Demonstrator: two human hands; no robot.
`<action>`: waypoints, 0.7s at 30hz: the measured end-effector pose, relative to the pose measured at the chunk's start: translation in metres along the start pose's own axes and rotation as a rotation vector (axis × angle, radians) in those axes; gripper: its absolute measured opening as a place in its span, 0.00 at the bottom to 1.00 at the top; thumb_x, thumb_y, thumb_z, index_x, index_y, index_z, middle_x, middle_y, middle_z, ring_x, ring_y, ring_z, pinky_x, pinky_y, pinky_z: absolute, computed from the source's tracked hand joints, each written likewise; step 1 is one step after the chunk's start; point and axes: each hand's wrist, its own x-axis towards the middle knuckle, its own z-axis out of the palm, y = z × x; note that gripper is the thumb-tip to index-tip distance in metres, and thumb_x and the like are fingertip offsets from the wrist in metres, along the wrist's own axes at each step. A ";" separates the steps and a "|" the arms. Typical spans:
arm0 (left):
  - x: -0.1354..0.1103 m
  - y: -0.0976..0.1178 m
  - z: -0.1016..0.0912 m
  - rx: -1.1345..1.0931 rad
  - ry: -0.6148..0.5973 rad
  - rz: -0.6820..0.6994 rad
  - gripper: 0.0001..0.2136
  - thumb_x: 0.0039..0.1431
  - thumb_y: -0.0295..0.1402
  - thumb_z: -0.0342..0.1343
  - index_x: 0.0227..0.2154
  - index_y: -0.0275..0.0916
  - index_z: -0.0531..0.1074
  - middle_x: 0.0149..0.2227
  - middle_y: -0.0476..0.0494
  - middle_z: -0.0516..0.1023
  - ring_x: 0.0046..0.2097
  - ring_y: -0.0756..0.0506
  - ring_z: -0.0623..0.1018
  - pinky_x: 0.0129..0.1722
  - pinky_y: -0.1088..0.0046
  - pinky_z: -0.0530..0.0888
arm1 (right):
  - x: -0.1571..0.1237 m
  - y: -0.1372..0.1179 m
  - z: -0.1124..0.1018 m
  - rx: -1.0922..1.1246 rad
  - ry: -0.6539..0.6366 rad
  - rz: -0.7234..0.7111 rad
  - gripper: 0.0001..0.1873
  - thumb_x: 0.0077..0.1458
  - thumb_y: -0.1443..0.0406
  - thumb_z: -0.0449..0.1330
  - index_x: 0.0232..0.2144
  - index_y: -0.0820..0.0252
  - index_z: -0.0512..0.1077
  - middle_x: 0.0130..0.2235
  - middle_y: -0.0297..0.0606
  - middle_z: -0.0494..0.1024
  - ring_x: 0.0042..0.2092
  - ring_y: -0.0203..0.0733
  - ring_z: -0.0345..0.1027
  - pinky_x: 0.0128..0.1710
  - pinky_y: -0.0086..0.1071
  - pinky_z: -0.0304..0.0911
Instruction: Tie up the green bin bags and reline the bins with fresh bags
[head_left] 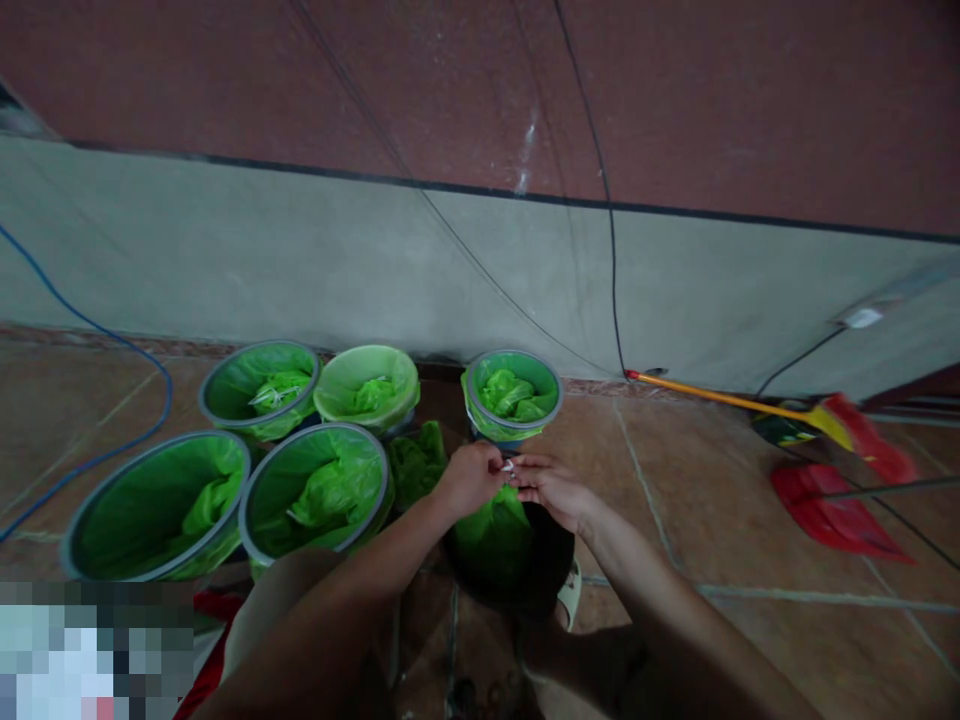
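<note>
A green plastic bag (495,535) hangs from my two hands over a dark bin (553,560) that stands between my feet. My left hand (472,475) is closed in a pinch on the gathered top of the bag. Facing it, my right hand (556,492) pinches at the same spot with its fingertips. A small white strip (507,466), like a drawstring, shows between the fingers of both hands. The bag's lower part sits inside the bin. Just behind stands a bin with a grey rim (551,420), lined in green with more bunched bag inside.
On the left stand several green-lined bins (379,505). Loose green plastic (420,460) lies beside them. A yellow-handled broom (720,397) and a red dustpan (832,510) are on the right. A blue cable (161,400) runs across the tiles; a black cable (611,240) hangs down the wall.
</note>
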 end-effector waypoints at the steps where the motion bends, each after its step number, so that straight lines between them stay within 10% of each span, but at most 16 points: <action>1: -0.001 -0.001 0.001 0.058 0.002 -0.005 0.06 0.52 0.30 0.56 0.21 0.37 0.72 0.30 0.46 0.76 0.33 0.48 0.74 0.35 0.74 0.68 | 0.003 0.002 -0.001 -0.032 -0.005 -0.023 0.09 0.36 0.69 0.67 0.26 0.60 0.76 0.27 0.32 0.77 0.29 0.31 0.69 0.28 0.24 0.64; 10: -0.002 -0.021 -0.003 0.420 -0.132 -0.160 0.05 0.54 0.29 0.54 0.32 0.37 0.75 0.38 0.37 0.79 0.44 0.39 0.77 0.47 0.65 0.71 | 0.014 -0.004 -0.034 -0.504 0.305 -0.096 0.08 0.43 0.69 0.64 0.30 0.57 0.77 0.23 0.31 0.76 0.21 0.32 0.67 0.18 0.24 0.62; 16: -0.007 -0.028 0.008 0.388 -0.217 -0.196 0.37 0.37 0.35 0.69 0.55 0.38 0.67 0.53 0.32 0.74 0.52 0.33 0.75 0.50 0.62 0.71 | 0.004 -0.004 -0.034 -0.952 0.281 -0.275 0.18 0.47 0.68 0.63 0.43 0.53 0.77 0.35 0.38 0.81 0.34 0.44 0.76 0.33 0.34 0.68; 21: -0.012 -0.033 0.029 0.306 -0.183 -0.215 0.03 0.46 0.28 0.60 0.26 0.38 0.77 0.32 0.37 0.80 0.41 0.37 0.79 0.41 0.67 0.73 | 0.003 0.013 -0.022 -1.305 0.200 -0.292 0.32 0.42 0.68 0.65 0.54 0.58 0.70 0.52 0.50 0.75 0.53 0.55 0.70 0.53 0.43 0.62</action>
